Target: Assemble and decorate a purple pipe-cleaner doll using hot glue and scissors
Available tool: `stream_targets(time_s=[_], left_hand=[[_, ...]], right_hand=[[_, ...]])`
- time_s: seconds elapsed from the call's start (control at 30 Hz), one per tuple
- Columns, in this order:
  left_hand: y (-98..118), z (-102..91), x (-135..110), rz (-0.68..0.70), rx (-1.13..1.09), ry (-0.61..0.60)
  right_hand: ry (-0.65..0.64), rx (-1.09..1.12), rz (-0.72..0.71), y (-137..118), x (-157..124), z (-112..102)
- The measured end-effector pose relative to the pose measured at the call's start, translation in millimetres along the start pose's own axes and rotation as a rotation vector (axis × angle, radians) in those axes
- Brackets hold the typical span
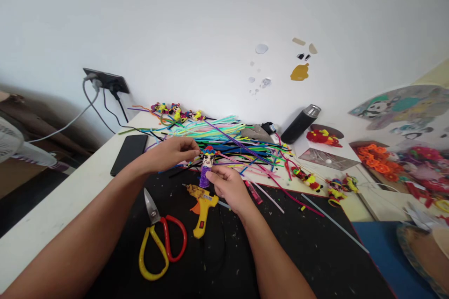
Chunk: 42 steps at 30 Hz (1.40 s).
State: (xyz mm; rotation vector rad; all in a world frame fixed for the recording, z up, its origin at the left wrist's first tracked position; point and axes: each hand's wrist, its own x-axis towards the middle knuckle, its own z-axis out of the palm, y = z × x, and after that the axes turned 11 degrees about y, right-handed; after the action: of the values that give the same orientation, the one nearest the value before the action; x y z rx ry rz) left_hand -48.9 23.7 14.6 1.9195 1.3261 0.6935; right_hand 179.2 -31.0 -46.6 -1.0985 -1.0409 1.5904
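Evidently well along, though trimmings look wanting

From where I stand, a small purple-bodied doll of fuzzy craft stems [204, 178] is held upright above the near part of a flat black work mat [287, 252]. The right hand [228, 186] pinches its purple trunk between thumb and fingers. The left hand [175, 153] has thumb and fingertips drawn together beside the blue, red and yellow hat; I cannot tell whether anything is caught between them.

I'd call the doll more than half made: the pale face has dark features, the hat sits on top, and the trunk looks fully wound. What seems left is below the head, for I can make out no arms or yellow trim, whereas the bright red-and-yellow stem figures [307, 180] to the right and the small multicoloured figures [175, 111] by the wall look fuller and, I'd judge, finished.

Supplies for more are close by: a loose heap of long, many-coloured fuzzy stems [224, 127] lies behind the hands. Just below the doll rests a yellow plastic glue gun [201, 222], and left of that lie steel scissors with one red and one yellow handle [153, 213], blades parted, neither tool in hand
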Motion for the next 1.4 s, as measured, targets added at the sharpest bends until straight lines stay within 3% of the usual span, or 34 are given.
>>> stream_targets(time_s=[0.43, 0.73, 1.1, 1.4], left_hand=[[1.6, -3.2, -0.6, 0.014, -0.003, 0.004], [-2.4, 6.7, 2.2, -0.001, -0.291, 0.232], [-0.3, 20.5, 4.0, -0.004, -0.299, 0.199], [-0.6, 13.2, 4.0, -0.028, -0.281, 0.116]], right_hand=[[0.003, -0.013, 0.006, 0.4, -0.7, -0.1], [-0.001, -0.025, 0.018, 1.8, -0.1, 0.6], [-0.019, -0.092, 0.012, 7.0, 0.6, 2.3], [-0.054, -0.097, 0.025, 4.9, -1.7, 4.1]])
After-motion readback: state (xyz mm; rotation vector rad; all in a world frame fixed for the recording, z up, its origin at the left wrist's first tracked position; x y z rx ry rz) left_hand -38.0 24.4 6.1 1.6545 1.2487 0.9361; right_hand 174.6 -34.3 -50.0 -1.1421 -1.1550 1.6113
